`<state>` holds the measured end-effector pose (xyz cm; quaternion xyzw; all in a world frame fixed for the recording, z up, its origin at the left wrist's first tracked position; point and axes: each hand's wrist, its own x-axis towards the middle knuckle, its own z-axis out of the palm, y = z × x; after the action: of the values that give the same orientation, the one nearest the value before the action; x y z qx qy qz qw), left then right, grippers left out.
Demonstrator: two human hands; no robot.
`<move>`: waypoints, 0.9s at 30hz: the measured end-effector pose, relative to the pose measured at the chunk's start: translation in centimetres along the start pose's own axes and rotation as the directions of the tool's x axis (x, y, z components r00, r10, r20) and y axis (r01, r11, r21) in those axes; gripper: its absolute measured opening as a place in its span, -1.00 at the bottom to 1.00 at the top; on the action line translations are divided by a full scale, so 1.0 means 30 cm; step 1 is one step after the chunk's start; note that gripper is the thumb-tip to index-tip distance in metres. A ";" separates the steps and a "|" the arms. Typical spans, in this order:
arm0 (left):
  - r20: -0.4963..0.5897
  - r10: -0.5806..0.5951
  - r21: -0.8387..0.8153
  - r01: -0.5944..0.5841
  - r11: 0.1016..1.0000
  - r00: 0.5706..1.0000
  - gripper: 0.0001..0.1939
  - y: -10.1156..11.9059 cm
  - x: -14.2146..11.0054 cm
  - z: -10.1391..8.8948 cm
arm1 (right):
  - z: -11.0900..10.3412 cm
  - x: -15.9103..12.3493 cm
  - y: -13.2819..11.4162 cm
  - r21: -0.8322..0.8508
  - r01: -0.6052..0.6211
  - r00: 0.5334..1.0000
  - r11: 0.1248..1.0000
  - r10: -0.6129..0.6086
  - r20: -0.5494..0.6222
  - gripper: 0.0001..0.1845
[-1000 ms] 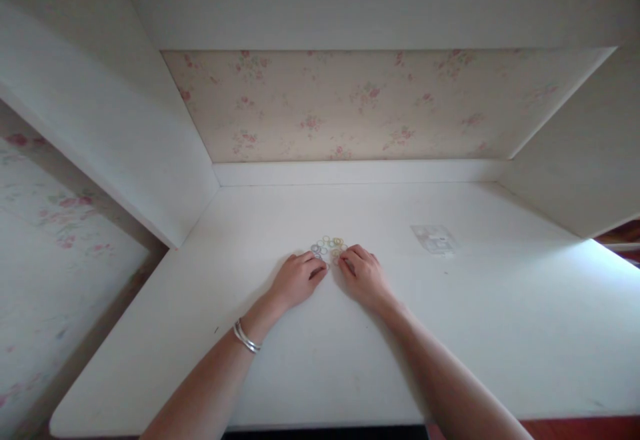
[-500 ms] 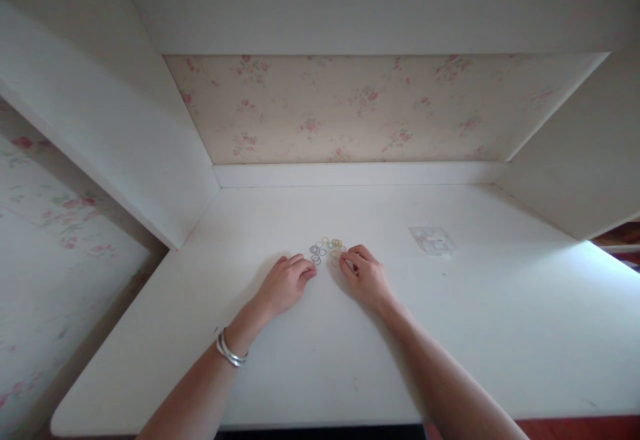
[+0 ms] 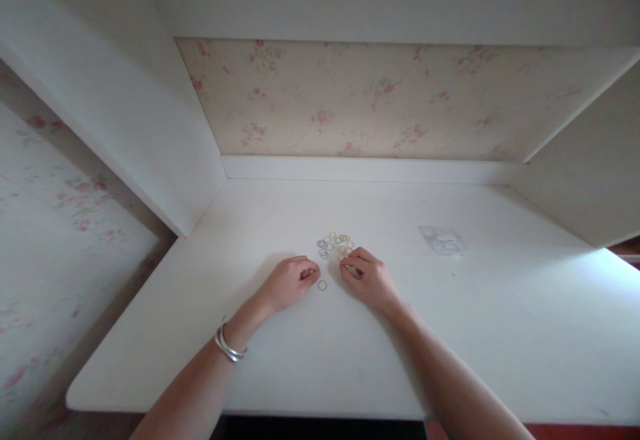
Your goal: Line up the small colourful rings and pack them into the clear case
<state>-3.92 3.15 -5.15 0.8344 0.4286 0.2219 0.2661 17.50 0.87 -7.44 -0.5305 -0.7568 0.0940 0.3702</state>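
Note:
Small thin rings lie in a loose cluster on the white desk, with silver ones [image 3: 321,244] on the left and gold ones [image 3: 344,238] on the right. A single ring [image 3: 323,290] lies apart, nearer to me. My left hand [image 3: 290,283] rests beside that ring with thumb and fingers pinched together; anything between them is too small to make out. Just below the gold rings, my right hand [image 3: 369,280] has its thumb and index finger closed in a pinch. What its fingertips hold, if anything, is unclear.
A clear flat plastic packet or case [image 3: 443,241] lies on the white desk [image 3: 500,333] to the right of the rings. White side panels flank the desk, and a floral-papered wall [image 3: 370,107] stands behind it. A silver bangle [image 3: 230,345] circles my left wrist.
My left hand drew left from the rings, then came back slightly right and nearer to me. A single ring now shows apart from the cluster. The right hand stayed nearly still; the view shifted slightly.

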 end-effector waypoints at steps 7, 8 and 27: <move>-0.065 -0.193 -0.082 0.188 0.979 0.979 -0.76 -0.055 0.028 0.007 | -0.009 -0.026 -0.066 -0.149 0.177 0.962 0.973 -0.140 0.233 -0.72; -0.065 -0.195 -0.078 0.190 0.979 0.979 -0.76 -0.057 0.029 0.009 | -0.007 -0.030 -0.072 -0.171 0.213 0.950 0.962 -0.163 0.265 -0.71; -0.051 -0.201 0.077 0.205 0.976 0.978 -0.76 -0.038 0.028 0.011 | -0.019 -0.047 -0.060 -0.299 0.399 0.877 0.867 -0.266 0.400 -0.65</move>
<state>-3.96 4.31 -6.00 0.7915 0.5260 0.1937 0.2437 16.78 -1.25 -6.71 -0.4251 -0.8947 -0.0258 0.1346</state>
